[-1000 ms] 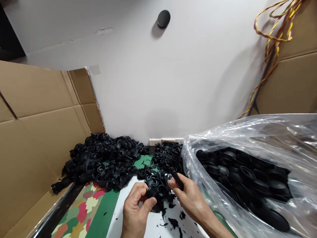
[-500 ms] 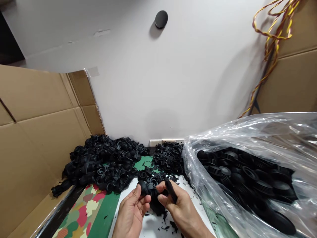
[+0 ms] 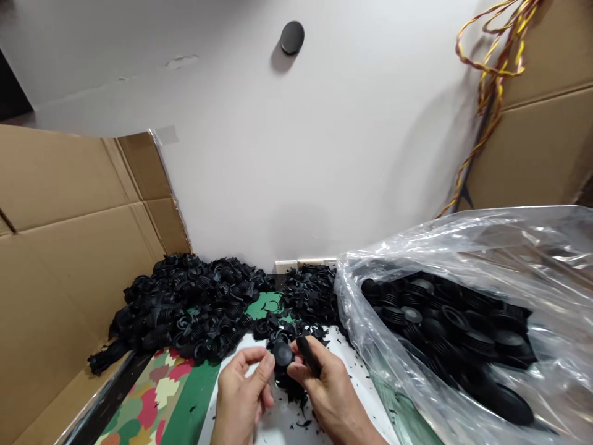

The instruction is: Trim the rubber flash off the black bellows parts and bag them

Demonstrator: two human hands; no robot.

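Left hand [image 3: 241,398] pinches a round black rubber part [image 3: 281,355] between thumb and fingertips, low centre of the view, just above the white sheet [image 3: 285,423]. Right hand [image 3: 332,395] is clenched round a black stick-shaped tool [image 3: 308,356], its thumb touching the same part. The tool's working end cannot be made out.

The white sheet lies over a green patterned cloth [image 3: 155,402] with red and cream blotches. Small black scraps [image 3: 296,395] are scattered on the sheet under the hands.

Behind the hands and to the left is a big pile of black ribbed rubber parts [image 3: 185,306], reaching the cardboard wall [image 3: 65,247]. A smaller heap of black trimmings [image 3: 311,292] sits against the back, near the white wall strip [image 3: 301,264].

On the right a clear plastic bag [image 3: 486,247] lies open, full of larger black round parts [image 3: 445,321], close to the right hand.

The room wall [image 3: 315,154] is plain white, with a black round disc [image 3: 292,37] stuck up high. Twisted yellow-red wires [image 3: 491,74] hang at upper right in front of more cardboard [image 3: 537,142].
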